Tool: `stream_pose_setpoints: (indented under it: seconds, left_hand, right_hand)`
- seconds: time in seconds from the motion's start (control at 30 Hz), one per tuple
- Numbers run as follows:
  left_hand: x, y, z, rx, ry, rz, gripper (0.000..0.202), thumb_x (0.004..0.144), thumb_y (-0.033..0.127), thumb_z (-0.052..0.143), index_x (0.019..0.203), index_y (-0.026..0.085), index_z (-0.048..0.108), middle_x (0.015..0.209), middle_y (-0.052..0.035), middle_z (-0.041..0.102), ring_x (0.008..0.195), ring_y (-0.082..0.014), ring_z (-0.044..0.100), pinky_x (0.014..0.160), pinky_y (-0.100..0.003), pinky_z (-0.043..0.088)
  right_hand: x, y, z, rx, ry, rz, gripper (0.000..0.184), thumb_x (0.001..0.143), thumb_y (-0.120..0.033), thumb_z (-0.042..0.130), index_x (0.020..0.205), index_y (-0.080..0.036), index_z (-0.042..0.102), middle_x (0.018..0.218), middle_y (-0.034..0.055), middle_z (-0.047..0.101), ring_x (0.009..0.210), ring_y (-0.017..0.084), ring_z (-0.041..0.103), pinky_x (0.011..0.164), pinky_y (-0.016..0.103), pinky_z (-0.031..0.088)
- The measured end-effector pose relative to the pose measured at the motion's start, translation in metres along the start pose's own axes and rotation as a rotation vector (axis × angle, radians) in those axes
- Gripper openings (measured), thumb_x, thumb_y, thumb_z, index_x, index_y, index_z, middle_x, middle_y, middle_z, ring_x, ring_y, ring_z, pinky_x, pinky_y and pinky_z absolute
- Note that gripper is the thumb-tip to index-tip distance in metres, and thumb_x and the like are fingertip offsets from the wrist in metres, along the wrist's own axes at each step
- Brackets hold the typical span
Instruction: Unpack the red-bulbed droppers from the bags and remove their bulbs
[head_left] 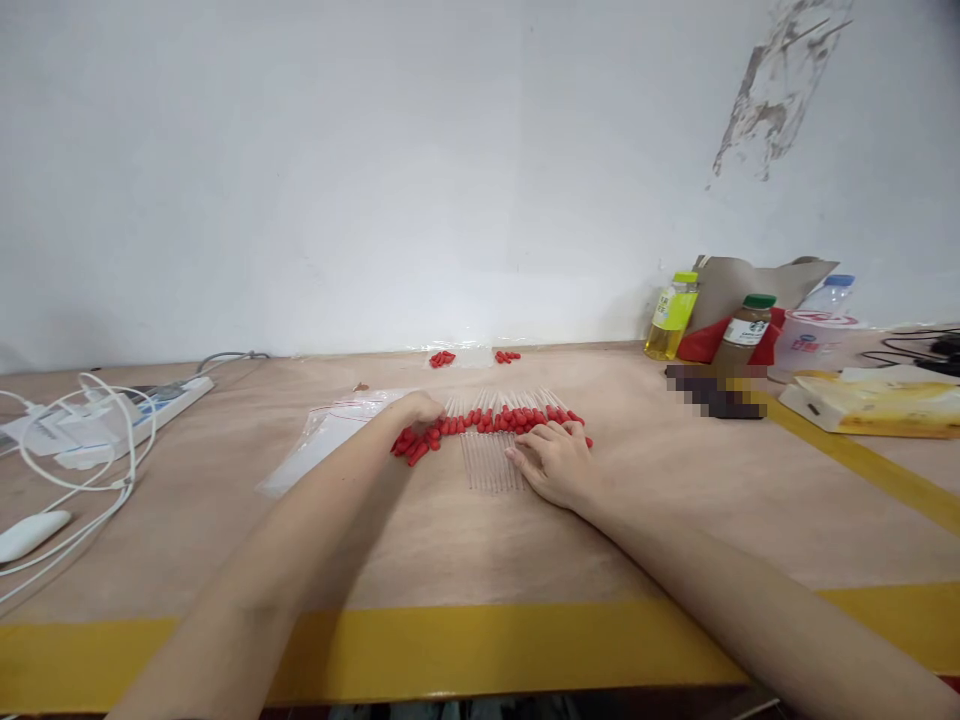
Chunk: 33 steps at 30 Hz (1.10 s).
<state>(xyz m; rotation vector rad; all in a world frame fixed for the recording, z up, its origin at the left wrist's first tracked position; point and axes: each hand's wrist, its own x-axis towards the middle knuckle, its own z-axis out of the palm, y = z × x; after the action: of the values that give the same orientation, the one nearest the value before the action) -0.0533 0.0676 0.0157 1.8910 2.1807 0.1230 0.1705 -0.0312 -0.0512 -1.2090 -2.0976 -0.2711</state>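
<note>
A row of glass droppers with red rubber bulbs [517,418] lies across the middle of the table. Their thin clear tubes point both away from me and towards me; the near glass tubes [491,465] lie side by side. My left hand [421,408] is at the row's left end, by several red bulbs [417,442]; its fingers are mostly hidden behind the back of the hand. Over the right part of the row rests my right hand [556,462], thumb apart and fingertips touching the bulbs. It appears open, with nothing visibly held.
A clear plastic bag [319,440] lies beneath my left forearm. Small bags of red bulbs [442,359] sit by the wall. At left are a power strip [176,410] and white cables; at right, bottles [742,335], a dark blurred object [712,392] and a tissue pack [874,402].
</note>
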Motion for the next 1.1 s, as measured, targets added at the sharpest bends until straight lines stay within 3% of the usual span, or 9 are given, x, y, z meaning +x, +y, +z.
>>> stream_pose_setpoints:
  seconds: [0.17, 0.3, 0.47, 0.53, 0.63, 0.77, 0.93, 1.1]
  left_hand:
    - [-0.003, -0.003, -0.009, -0.013, 0.028, -0.025, 0.01, 0.061, 0.021, 0.057, 0.058, 0.012, 0.059, 0.069, -0.0098, 0.063, 0.06, -0.0213, 0.058, 0.049, -0.027, 0.04]
    - [-0.014, -0.011, -0.014, -0.059, 0.119, 0.058, 0.018, 0.074, 0.023, 0.047, 0.064, 0.012, 0.057, 0.066, -0.0082, 0.06, 0.059, -0.0191, 0.056, 0.05, -0.026, 0.038]
    - [-0.062, -0.026, 0.006, -0.142, 0.266, 0.325, 0.022, 0.087, 0.032, 0.034, 0.091, 0.017, 0.05, 0.08, -0.0028, 0.06, 0.072, -0.0153, 0.056, 0.064, -0.025, 0.041]
    - [-0.083, -0.033, 0.022, -0.19, 0.334, 0.541, 0.019, 0.088, 0.032, 0.034, 0.09, 0.019, 0.048, 0.082, -0.0024, 0.06, 0.074, -0.0153, 0.056, 0.066, -0.026, 0.042]
    - [-0.101, -0.041, 0.046, -0.167, 0.47, 0.754, 0.015, 0.088, 0.029, 0.037, 0.085, 0.019, 0.048, 0.082, -0.0027, 0.058, 0.072, -0.0152, 0.054, 0.065, -0.026, 0.041]
    - [-0.102, -0.044, 0.067, -0.151, 0.568, 0.877, 0.018, 0.089, 0.031, 0.04, 0.078, 0.018, 0.047, 0.075, -0.0012, 0.055, 0.068, -0.0132, 0.053, 0.063, -0.025, 0.041]
    - [-0.102, -0.039, 0.069, -0.128, 0.668, 0.99, 0.015, 0.087, 0.026, 0.044, 0.076, 0.017, 0.048, 0.073, -0.0017, 0.057, 0.068, -0.0134, 0.053, 0.065, -0.026, 0.042]
    - [-0.107, -0.033, 0.065, -0.021, 0.767, 1.041, 0.014, 0.085, 0.028, 0.049, 0.088, 0.017, 0.057, 0.085, -0.0054, 0.062, 0.083, -0.0179, 0.053, 0.074, -0.031, 0.04]
  right_hand:
    - [0.001, -0.001, -0.002, 0.0, 0.003, 0.006, 0.033, 0.086, -0.044, 0.04, 0.084, -0.021, 0.064, 0.084, 0.0039, 0.066, 0.082, 0.016, 0.054, 0.082, 0.035, 0.023]
    - [0.002, 0.001, -0.003, 0.017, -0.017, 0.063, 0.032, 0.089, -0.037, 0.036, 0.081, -0.021, 0.063, 0.081, 0.0026, 0.067, 0.08, 0.015, 0.054, 0.081, 0.034, 0.024]
    - [0.004, 0.007, -0.001, 0.12, 0.005, 0.168, 0.034, 0.091, -0.031, 0.03, 0.085, -0.021, 0.061, 0.082, 0.0031, 0.066, 0.079, 0.016, 0.056, 0.076, 0.033, 0.028]
    - [0.004, 0.007, -0.003, 0.186, 0.093, 0.16, 0.031, 0.091, -0.031, 0.03, 0.096, -0.02, 0.058, 0.091, 0.005, 0.064, 0.085, 0.017, 0.055, 0.077, 0.033, 0.031]
    - [0.004, 0.004, -0.008, 0.199, 0.18, 0.052, 0.03, 0.089, -0.033, 0.035, 0.108, -0.018, 0.053, 0.103, 0.0085, 0.058, 0.096, 0.019, 0.051, 0.08, 0.033, 0.033]
    - [0.001, -0.004, -0.01, 0.11, 0.088, -0.226, 0.035, 0.085, -0.038, 0.045, 0.114, -0.021, 0.053, 0.109, 0.0081, 0.056, 0.099, 0.02, 0.048, 0.088, 0.038, 0.028]
    - [0.002, -0.01, 0.002, 0.061, 0.065, -0.386, 0.032, 0.087, -0.032, 0.044, 0.115, -0.021, 0.054, 0.091, 0.0047, 0.064, 0.09, 0.017, 0.049, 0.09, 0.038, 0.025]
    - [0.004, -0.013, 0.006, 0.032, 0.089, -0.421, 0.023, 0.088, -0.026, 0.042, 0.095, -0.021, 0.063, 0.071, 0.0017, 0.061, 0.075, 0.013, 0.048, 0.087, 0.036, 0.026]
